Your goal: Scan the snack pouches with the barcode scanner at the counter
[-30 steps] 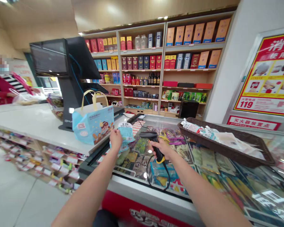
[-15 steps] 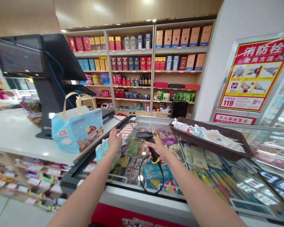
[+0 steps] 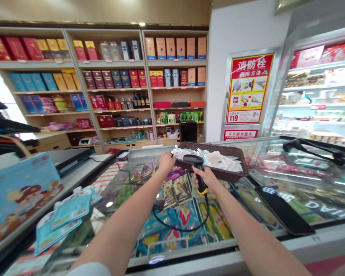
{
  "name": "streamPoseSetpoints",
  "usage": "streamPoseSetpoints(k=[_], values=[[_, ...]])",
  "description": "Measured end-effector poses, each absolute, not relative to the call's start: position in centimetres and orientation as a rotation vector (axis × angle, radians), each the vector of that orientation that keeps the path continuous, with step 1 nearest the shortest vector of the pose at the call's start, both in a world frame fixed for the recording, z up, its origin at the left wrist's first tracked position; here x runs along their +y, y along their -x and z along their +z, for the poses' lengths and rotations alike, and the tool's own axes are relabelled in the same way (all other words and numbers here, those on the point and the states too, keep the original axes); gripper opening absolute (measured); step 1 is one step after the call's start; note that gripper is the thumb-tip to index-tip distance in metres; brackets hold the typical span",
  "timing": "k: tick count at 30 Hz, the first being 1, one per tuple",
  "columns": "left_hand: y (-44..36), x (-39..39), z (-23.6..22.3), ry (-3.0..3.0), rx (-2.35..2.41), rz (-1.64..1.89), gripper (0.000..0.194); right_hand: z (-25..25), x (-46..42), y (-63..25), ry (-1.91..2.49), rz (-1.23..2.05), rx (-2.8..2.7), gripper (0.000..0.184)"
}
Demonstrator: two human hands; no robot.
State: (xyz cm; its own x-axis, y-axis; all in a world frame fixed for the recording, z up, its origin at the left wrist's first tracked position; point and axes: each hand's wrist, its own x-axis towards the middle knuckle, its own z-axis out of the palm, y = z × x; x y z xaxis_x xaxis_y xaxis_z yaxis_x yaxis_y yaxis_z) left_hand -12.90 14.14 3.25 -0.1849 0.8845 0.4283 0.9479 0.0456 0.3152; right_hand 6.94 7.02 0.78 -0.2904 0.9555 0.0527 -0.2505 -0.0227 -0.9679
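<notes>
Pouches [image 3: 70,212], light blue, overlapping at near left, beside paper bag [image 3: 20,191]. Cable [image 3: 186,230] looped slack over freezer [image 3: 207,264]; keep untangled. Scanner [image 3: 197,161] farther on, near centre, gripped by closed right hand [image 3: 209,178]. Left hand [image 3: 166,163] at left end of far basket [image 3: 228,176], partly curled; impossible to confirm any hold. Advisable: pinch packets [image 3: 218,160] inside singly by edges, faces uncovered, scanner aimed squarely.

White-capped pouches [image 3: 187,152] lie in a basket [image 3: 227,175] behind the black scanner [image 3: 201,185].
</notes>
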Motion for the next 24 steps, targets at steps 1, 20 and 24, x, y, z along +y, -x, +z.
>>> streamPoseSetpoints(k=[1, 20, 24], values=[[12.0, 15.3, 3.5, 1.913, -2.222, -0.751, 0.031, 0.7, 7.3, -7.8, 0.856, 1.49, -1.211, 0.043], [10.6, 18.7, 4.8, 1.511, -2.193, -1.702, 0.008, 1.3, 8.3, -9.4, 0.8, 1.392, -1.176, 0.04], [12.3, 17.2, 3.7, 1.186, -2.035, -2.361, 0.011, 1.2, 8.1, -9.3, 0.822, 1.488, -1.261, 0.04]])
